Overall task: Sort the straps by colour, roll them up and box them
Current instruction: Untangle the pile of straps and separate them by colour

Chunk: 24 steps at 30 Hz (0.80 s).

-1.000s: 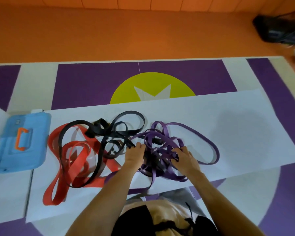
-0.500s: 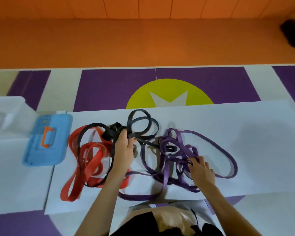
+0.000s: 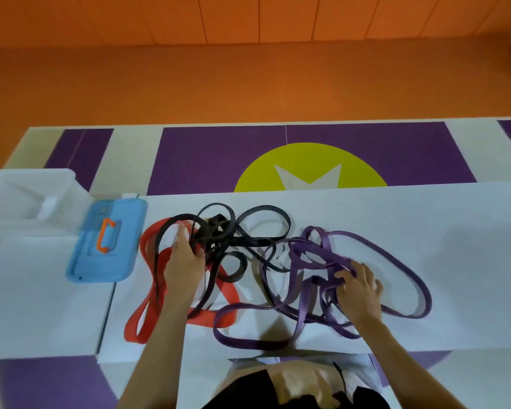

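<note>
**Two hands deep in a tangle of straps**

The left hand curled its fingers into the knot of black straps at the middle of the pile, gripping several loops where they crossed over the red straps. The right hand lay palm down on the purple straps, its fingers closed around a bunch of them near the centre of that heap. The black straps spread in wide loops away from the person and trailed rightward into the purple ones, the two colours overlapping there. The red straps lay to the left, partly beneath the left forearm, with a purple loop crossing their near end. The whole tangle rested on a white sheet spread over a mat of purple and white panels with a yellow circle. Just left of the red straps sat a blue lid with an orange handle, and beyond it, at the far left, a pale translucent box. An orange floor stretched behind the mat.
</note>
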Each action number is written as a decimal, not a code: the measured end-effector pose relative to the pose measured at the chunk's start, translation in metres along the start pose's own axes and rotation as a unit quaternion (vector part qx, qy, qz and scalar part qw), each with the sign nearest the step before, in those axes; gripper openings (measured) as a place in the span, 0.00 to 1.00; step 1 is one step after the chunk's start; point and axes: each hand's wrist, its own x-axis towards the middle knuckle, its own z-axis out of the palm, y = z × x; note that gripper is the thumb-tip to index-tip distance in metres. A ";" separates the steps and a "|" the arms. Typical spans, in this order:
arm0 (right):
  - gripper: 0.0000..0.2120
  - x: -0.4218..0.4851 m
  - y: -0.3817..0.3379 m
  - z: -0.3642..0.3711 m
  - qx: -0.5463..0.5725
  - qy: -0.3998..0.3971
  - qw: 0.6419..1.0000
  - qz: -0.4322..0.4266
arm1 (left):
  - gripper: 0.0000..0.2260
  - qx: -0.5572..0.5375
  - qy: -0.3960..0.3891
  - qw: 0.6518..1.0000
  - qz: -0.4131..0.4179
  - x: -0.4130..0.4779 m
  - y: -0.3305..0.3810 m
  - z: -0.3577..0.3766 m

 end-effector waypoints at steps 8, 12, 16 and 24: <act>0.18 0.007 -0.017 0.001 0.019 0.010 0.993 -0.113 | 0.28 0.091 -0.074 0.962 0.248 -0.041 0.066 0.070; 0.25 0.015 -0.021 -0.005 -0.028 -0.092 0.983 -0.155 | 0.39 0.264 -0.245 0.887 0.288 -0.021 0.083 0.126; 0.31 0.025 -0.022 -0.010 -0.058 -0.135 0.977 -0.153 | 0.39 0.398 -0.264 0.832 0.282 -0.006 0.083 0.144; 0.36 0.049 -0.012 -0.013 -0.041 -0.124 0.986 -0.101 | 0.12 0.352 -0.242 0.864 0.267 -0.002 0.059 0.123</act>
